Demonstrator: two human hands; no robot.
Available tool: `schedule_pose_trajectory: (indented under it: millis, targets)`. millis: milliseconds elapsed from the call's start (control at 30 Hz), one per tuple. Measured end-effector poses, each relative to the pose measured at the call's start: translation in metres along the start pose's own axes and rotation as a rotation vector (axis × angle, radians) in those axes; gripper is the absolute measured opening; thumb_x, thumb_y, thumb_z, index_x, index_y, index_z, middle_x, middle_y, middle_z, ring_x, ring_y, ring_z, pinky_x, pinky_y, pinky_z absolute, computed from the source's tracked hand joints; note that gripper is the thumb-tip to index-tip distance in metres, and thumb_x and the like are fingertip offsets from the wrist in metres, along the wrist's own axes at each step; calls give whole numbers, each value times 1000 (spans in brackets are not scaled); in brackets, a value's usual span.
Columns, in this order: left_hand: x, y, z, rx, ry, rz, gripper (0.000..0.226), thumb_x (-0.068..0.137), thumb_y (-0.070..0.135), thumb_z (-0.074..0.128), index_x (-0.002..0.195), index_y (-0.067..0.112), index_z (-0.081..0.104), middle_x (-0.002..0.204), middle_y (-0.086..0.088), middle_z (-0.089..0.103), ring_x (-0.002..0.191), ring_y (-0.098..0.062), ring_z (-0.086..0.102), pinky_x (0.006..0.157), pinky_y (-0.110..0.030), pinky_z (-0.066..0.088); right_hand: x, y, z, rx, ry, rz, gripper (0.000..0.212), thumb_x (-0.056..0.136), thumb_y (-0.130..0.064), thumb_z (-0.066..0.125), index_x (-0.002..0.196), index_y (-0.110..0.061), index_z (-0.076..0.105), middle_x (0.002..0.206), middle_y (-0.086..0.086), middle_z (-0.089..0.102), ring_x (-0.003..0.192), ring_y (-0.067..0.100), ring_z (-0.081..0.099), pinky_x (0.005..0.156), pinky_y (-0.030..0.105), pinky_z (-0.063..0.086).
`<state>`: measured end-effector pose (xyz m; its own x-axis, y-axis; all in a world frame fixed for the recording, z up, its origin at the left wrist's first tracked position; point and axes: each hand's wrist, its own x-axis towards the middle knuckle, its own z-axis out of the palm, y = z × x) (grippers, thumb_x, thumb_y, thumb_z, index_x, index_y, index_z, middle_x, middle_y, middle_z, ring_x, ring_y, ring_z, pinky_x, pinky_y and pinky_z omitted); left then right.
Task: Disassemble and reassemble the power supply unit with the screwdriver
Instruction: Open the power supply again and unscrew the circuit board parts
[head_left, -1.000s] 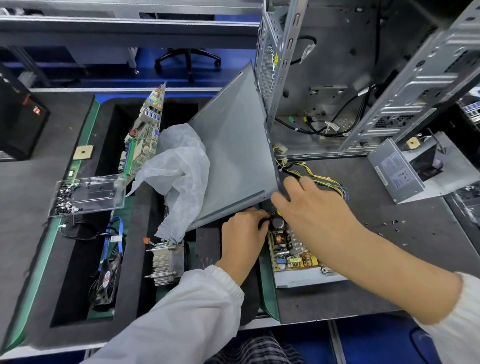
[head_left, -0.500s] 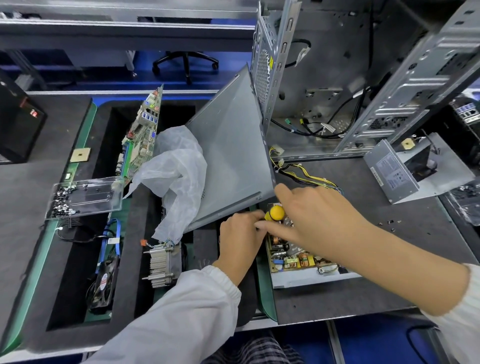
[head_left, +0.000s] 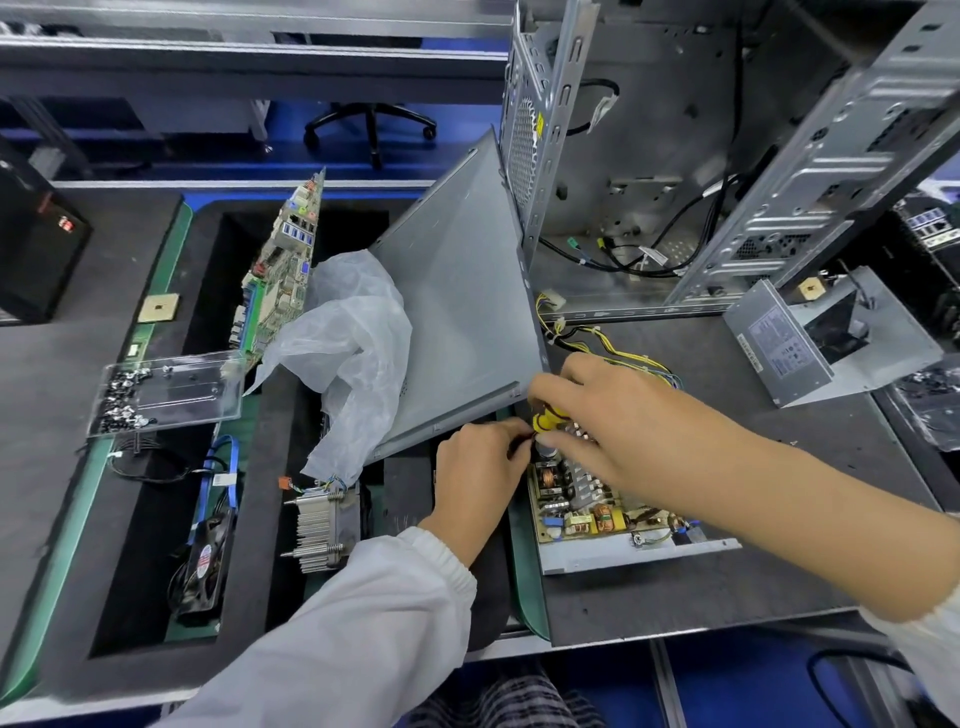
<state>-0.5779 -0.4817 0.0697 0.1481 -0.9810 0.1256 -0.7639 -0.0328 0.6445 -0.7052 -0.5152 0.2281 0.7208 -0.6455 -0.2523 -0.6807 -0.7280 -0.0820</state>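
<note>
The opened power supply unit (head_left: 613, 540) lies on the dark mat in front of me, its circuit board bare in a metal tray. My right hand (head_left: 608, 410) grips the yellow-handled screwdriver (head_left: 548, 418) over the board's far left corner. My left hand (head_left: 480, 473) sits beside the unit's left edge, fingers curled and pinching near the screwdriver's shaft; what they pinch is hidden. Yellow and black wires (head_left: 613, 348) run from the unit toward the case.
A grey side panel (head_left: 457, 312) leans against the open computer case (head_left: 675, 156). The removed supply cover (head_left: 810, 343) lies at the right. A clear screw tray (head_left: 166, 395), motherboard (head_left: 283, 275), plastic bag (head_left: 353, 353), heatsink (head_left: 324, 525) and fan (head_left: 205, 566) lie left.
My right hand slid left and down over the board, and the yellow screwdriver handle came into sight in its grip. My left hand stayed by the unit's left edge.
</note>
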Motion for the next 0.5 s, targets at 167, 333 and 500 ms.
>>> schedule_pose_trajectory:
  millis: [167,333,500]
  targets:
    - [2,-1,1,13,-37,-11,19,90,27,65,107,27,74,87,2,76,80,-19,69,66,-32,53,3,6,5,-89,39,10,43,85,1,55,110,-22,30,90,-4,28,82,17,40,68,29,44]
    - [-1,1,0,-27,-1,-20,21,90,26,66,109,28,75,88,1,76,81,-20,70,67,-35,55,4,13,-1,-82,24,-3,31,87,0,54,106,-20,38,102,-4,45,92,15,44,70,25,39]
    - [0,4,0,-16,12,8,21,90,23,67,109,25,75,84,-2,76,79,-25,69,65,-37,54,14,6,-6,-307,76,202,46,92,-61,37,86,-15,40,80,3,61,81,27,65,52,30,28]
